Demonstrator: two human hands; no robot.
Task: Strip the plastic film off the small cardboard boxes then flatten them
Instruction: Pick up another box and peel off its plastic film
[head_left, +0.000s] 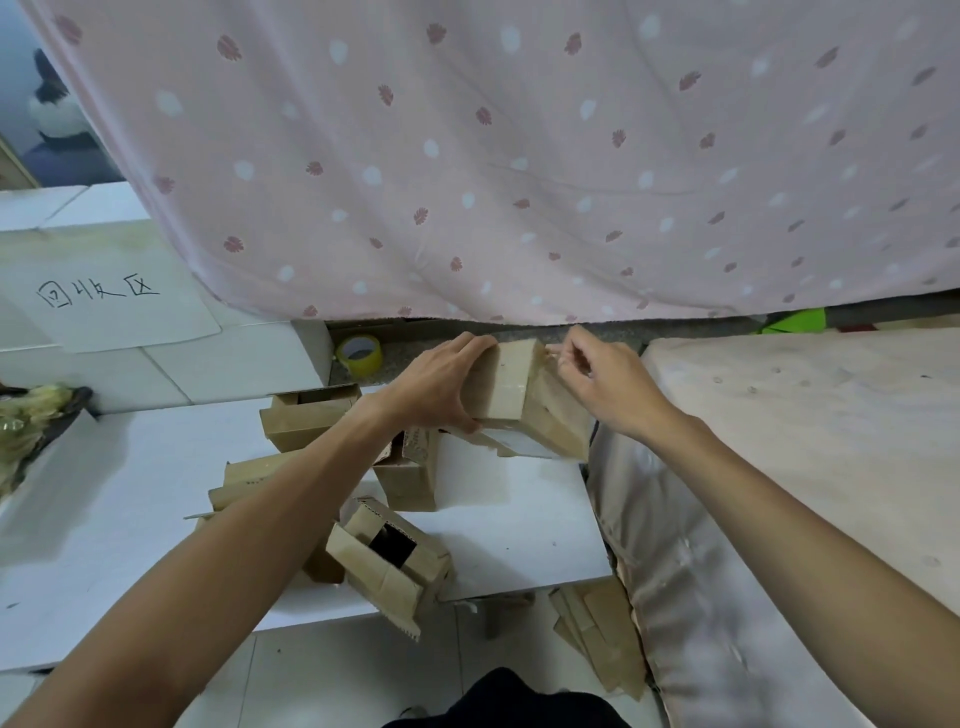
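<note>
A small brown cardboard box (511, 382) is held up above the far edge of the white board (514, 525). My left hand (441, 384) grips its left side, fingers over the top and thumb underneath. My right hand (597, 382) pinches at the box's top right corner (545, 351), where a bit of clear film or tape seems to be; the film itself is hard to make out. Several other small cardboard boxes lie on the board: one with an open hole (389, 561), one behind my left forearm (306, 415), one under the held box (408, 475).
A yellow tape roll (360, 354) stands on the floor at the back. A pink dotted curtain (519, 156) hangs behind. Flattened cardboard pieces (602, 639) lie on the floor by a pale mattress (805, 467). A sheet with handwriting (104, 296) lies at the left.
</note>
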